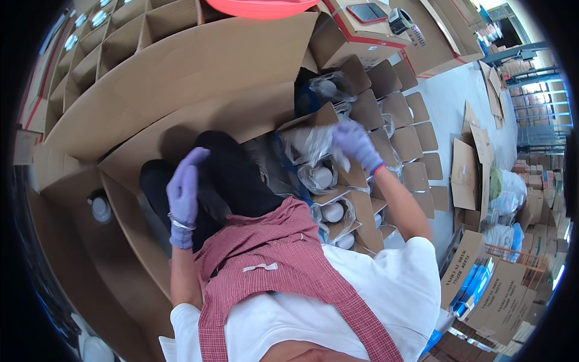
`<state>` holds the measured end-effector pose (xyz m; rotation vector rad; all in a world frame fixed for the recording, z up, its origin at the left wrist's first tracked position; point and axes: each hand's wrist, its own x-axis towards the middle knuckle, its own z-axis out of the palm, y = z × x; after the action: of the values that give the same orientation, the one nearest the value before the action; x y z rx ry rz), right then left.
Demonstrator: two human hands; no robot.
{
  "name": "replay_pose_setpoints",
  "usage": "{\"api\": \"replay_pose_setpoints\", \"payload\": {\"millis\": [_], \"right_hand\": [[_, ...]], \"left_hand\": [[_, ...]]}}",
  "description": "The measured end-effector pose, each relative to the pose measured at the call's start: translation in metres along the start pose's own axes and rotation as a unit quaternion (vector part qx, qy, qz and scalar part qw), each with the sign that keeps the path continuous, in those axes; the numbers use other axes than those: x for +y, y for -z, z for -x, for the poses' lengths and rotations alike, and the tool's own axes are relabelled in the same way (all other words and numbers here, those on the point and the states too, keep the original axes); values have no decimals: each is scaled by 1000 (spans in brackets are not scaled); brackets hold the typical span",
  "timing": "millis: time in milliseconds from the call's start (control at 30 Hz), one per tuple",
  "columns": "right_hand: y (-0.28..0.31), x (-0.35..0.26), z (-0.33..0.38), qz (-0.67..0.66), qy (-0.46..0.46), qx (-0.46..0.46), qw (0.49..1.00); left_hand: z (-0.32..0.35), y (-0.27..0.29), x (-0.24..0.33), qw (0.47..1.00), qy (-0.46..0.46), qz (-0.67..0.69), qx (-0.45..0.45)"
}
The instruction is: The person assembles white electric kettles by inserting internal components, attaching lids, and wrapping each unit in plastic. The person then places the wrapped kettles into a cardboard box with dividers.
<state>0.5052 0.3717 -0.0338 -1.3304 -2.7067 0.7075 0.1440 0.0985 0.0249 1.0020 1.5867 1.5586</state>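
Observation:
My right hand [357, 145], in a purple glove and blurred by motion, is at a clear plastic bag [310, 143] above a small open carton. Its fingers appear closed on the bag's edge. Just below, a round white-topped item [324, 177] sits in clear plastic inside a carton. Another white round item [332, 212] lies in the carton nearer to me. My left hand [183, 196], also gloved in purple, is raised over my legs. Its fingers are stretched out and hold nothing.
Rows of small open cartons [398, 136] stand to the right with flaps up. Long cardboard walls [193, 78] run in front, with a divided box [120, 42] beyond. A white-topped item [101, 209] lies in the left box. A phone [367, 12] and tape roll [400, 20] rest on a carton.

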Motion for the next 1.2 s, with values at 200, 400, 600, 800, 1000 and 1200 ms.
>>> {"api": "replay_pose_setpoints", "payload": {"millis": [200,400,600,800,1000,1200], "right_hand": [[2,-34,-63,-324,-180,90,924],[-31,-68,-54,-488,-71,51,868],[14,-231,-48,-78,183,261,945],[-53,-309,-36,46,319,80,943],[-98,-332,-50,-18,310,-25,950],[-112,-342,-64,-21,262,-75,962]], "left_hand": [[47,103,-18,976,-20,-16,214],[109,263,-106,918,64,-89,381],[175,460,-295,748,255,-125,599],[32,532,-287,657,331,-445,511],[10,600,-334,645,394,-489,435],[154,610,-353,541,533,-491,426]]}}
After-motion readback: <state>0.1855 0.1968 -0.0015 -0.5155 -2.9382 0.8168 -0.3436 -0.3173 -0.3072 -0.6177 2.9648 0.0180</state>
